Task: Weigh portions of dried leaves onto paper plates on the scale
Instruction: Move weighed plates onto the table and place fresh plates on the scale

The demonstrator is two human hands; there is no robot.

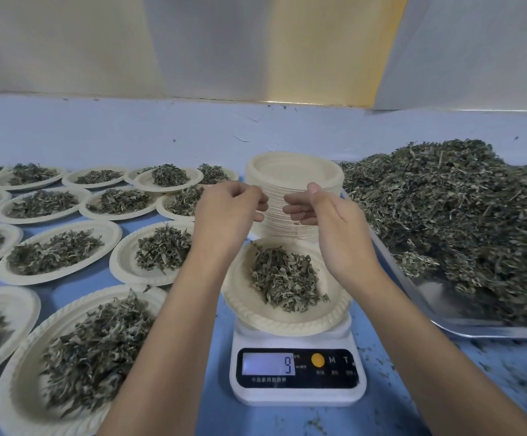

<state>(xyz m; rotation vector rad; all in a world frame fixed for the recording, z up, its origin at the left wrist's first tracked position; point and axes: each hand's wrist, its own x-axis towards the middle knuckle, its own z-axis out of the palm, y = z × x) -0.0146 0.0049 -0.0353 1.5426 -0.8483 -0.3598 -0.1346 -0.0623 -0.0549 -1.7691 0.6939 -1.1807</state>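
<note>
1. Scale (296, 383) sits near centre on the blue table (218, 372); from the head view I read 9 on its display.
2. A paper plate (287, 322) rests on it, holding a small heap of dried leaves (284, 278).
3. My view shows the left hand (229, 209) and right hand (328, 221) hovering over that plate's far edge with fingers curled; I cannot tell whether either pinches leaves.
4. Just beyond stands a plate stack (293, 171); filled plates (111, 237) spread left, and a leaf pile (444, 209) fills a metal tray (491, 330) on the right.

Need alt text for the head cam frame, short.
A person's left hand and right hand hover over a paper plate of dried leaves on a scale reading 9. Filled plates lie left; an empty-plate stack behind, a leaf-heaped tray right.
</note>
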